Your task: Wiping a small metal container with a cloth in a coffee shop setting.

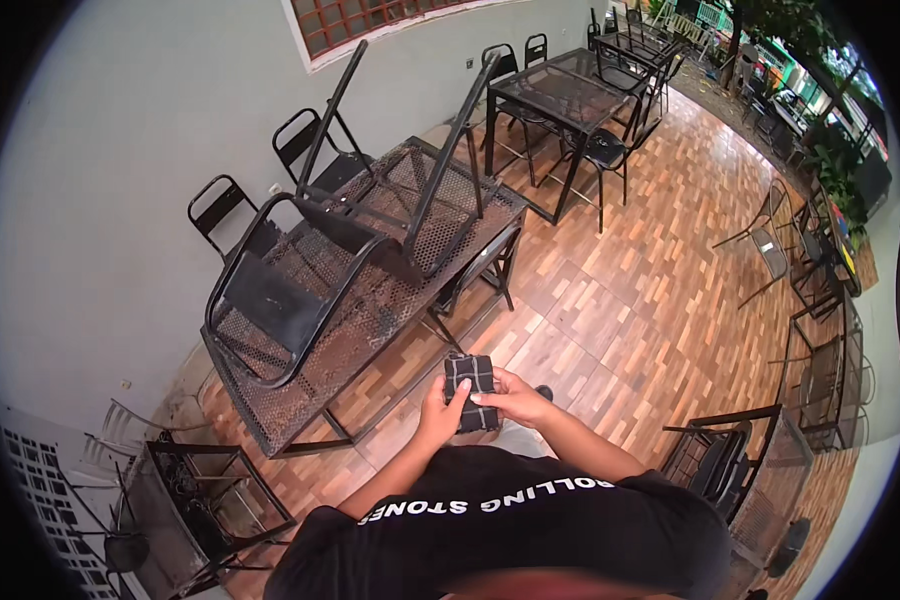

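Note:
Between my two hands is a folded black cloth with a white check pattern (470, 373), held in front of my body. My left hand (444, 409) grips its left edge, thumb lying across the front. From the other side my right hand (521, 397) grips it, with the thumb also on the front. Ahead and to the left stands a black metal-mesh table (307, 397) with rust-brown patches. On its top an upturned black metal chair (277, 300) rests with its legs in the air.
Black chairs (221, 206) stand between the mesh table and the grey wall (142, 187). Farther along is another table (562, 90) with chairs around it. More metal furniture, including a table frame (776, 465), lines the right side. Wood-patterned tiles cover the floor (645, 285).

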`<state>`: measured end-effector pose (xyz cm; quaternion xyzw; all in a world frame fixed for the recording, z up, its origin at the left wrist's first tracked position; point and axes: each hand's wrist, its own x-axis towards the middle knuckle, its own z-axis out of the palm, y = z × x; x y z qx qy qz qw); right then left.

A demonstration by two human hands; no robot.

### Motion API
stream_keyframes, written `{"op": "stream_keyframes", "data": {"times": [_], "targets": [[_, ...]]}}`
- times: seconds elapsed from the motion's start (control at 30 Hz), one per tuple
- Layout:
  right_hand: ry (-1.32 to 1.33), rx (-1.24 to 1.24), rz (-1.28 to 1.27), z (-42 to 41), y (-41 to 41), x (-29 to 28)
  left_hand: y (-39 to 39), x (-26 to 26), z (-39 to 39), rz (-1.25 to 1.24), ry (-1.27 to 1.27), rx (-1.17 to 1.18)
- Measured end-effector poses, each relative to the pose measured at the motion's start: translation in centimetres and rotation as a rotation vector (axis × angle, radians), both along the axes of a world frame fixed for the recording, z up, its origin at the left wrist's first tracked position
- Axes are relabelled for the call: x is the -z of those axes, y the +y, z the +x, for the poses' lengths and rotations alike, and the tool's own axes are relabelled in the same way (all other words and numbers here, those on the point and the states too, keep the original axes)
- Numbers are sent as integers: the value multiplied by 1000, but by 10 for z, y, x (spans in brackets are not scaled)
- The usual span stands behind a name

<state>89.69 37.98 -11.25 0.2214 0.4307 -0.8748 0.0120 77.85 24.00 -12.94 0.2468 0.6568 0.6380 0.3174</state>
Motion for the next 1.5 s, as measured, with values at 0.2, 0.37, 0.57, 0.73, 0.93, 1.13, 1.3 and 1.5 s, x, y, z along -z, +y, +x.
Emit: {"op": "stream_keyframes", "data": {"times": [0.2,0.37,0.57,0.73,0.93,1.13,1.3,1.5], "targets": [[-81,97,78,-16,-109,-3,-108,31,-14,11,-44,-62],[54,97,400,-8,-151,-27,-152,29,-17,-64,-172,-3],[138,151,565,53,-163,-27,-167,-27,24,168,-134,389],[73,325,442,156,-179,-23,-156,-19,87,220,-139,739],[78,300,323,251,-203,-36,-163,-30,155,169,-239,937],[87,125,352,269,-229,-15,-211,-23,172,56,-121,895],[99,108,466,227,-258,-7,-257,-31,150,-22,315,709],[151,18,677,138,-302,-7,-330,-37,99,-248,596,349]]}}
